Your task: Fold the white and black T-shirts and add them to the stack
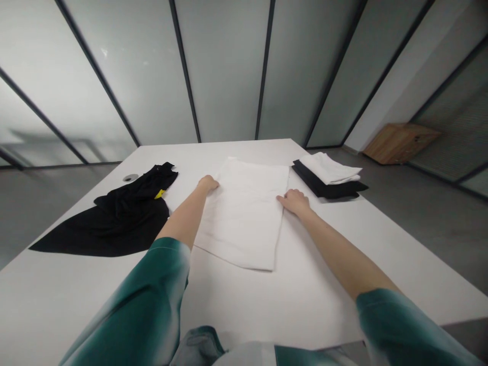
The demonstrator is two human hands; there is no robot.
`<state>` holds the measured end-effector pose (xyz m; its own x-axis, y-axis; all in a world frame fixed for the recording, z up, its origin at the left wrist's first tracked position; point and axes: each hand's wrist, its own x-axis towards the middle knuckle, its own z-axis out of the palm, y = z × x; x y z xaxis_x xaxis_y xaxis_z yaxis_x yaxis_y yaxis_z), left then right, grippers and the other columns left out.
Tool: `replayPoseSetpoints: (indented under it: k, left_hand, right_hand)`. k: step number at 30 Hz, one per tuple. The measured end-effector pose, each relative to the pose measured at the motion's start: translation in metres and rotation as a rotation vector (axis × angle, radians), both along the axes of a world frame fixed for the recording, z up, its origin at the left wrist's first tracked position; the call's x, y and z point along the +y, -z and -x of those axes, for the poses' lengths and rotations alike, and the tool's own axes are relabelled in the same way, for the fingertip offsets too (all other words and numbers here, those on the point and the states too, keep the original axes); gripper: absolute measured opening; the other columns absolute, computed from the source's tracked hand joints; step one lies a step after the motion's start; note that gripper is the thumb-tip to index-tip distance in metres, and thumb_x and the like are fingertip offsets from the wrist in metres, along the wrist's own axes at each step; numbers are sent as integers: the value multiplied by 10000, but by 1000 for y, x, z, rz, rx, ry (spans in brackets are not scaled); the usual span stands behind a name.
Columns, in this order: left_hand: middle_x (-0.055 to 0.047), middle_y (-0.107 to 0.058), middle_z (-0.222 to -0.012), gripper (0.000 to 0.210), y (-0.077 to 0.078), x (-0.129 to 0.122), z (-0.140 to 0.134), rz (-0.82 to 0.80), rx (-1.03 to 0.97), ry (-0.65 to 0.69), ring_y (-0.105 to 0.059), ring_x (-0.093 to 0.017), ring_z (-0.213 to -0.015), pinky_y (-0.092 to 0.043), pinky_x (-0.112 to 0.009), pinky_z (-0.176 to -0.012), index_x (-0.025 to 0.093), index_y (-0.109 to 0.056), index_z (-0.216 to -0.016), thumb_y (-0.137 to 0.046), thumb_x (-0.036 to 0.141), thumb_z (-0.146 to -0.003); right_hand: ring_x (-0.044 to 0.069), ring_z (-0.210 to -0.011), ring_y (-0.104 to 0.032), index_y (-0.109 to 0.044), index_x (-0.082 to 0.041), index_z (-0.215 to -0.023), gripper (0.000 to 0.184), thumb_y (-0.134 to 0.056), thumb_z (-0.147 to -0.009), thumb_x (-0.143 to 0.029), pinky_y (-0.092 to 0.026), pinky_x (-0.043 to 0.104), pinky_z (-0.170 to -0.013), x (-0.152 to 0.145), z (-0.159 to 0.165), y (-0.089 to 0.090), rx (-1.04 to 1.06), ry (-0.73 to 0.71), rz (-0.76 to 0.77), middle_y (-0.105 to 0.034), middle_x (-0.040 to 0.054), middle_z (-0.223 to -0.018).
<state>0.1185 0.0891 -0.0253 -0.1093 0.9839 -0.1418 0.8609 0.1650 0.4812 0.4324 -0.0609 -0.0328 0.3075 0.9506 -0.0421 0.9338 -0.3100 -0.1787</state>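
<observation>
Left hand (208, 183) and right hand (295, 202) grasp opposite side edges of a flat, roughly rectangular white cloth (244, 213), which lies between them on a smooth white bench (244, 305). Left of the left hand: a crumpled heap of black fabric (129, 213). Beyond and right of the right hand: a folded white cloth (330, 168) atop folded black fabric (324, 190).

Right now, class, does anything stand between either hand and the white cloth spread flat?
Nothing visible does: the left hand and right hand touch the white cloth at opposite side edges. The crumpled black cloth lies to its left, the folded stack to its right.
</observation>
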Motion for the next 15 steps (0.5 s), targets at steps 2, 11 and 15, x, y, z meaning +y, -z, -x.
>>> replayPoseSetpoints:
  k: [2,11,15]
  left_hand:
    - [-222,-719,-1088,429,-1,2,0,-10,-57,-14,-630,-369,-1163,-510,-358,-865,132,-695,-1059,-777,254,-656]
    - [-128,-721,-975,609,-8,-11,15,-21,-339,-37,-707,-229,-833,-542,-308,-685,153,-500,-1353,-672,190,-770]
    - [-52,-705,-867,622,-8,-12,25,41,-748,34,-694,-183,-764,-559,-309,-712,213,-509,-1362,-597,142,-750]
  right_hand:
    - [341,-1205,-571,-665,-116,-1112,382,-481,-946,-407,-439,437,-972,1,4,1,14,-29,-17,-612,228,-1258]
    - [235,-868,-681,-611,-177,-1020,205,-463,-924,-281,-538,316,-719,8,9,-3,888,104,-243,-718,111,-940]
    - [211,-840,-683,-567,-209,-1180,330,-504,-858,-238,-551,300,-682,6,17,-4,1141,115,-340,-705,80,-940]
